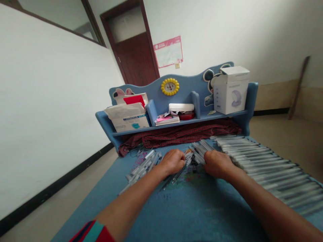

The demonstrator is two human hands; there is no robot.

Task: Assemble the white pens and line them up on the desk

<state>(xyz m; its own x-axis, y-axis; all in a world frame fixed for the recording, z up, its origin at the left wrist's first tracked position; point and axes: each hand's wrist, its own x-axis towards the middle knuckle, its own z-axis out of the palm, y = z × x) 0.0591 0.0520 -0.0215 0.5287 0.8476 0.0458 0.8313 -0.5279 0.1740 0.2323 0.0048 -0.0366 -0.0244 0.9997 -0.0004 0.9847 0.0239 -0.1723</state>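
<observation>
My left hand [173, 161] rests knuckles-up on the blue desk [176, 208], fingers curled around thin pen parts [176, 173] that stick out toward me. My right hand [217, 163] lies beside it, fingers curled down over a small heap of grey pen barrels [199, 149]. Between the two hands sit small dark bits [193, 161]. A loose pile of pens [142, 166] lies left of my left hand. A long neat row of grey pens [267, 168] runs along the right side of the desk.
A blue shelf [181, 122] at the desk's back carries a white box [230, 89], papers and envelopes [128, 116], a small yellow clock [170, 86]. Red checked cloth [176, 134] lies under it. White wall left, brown door [136, 57] behind.
</observation>
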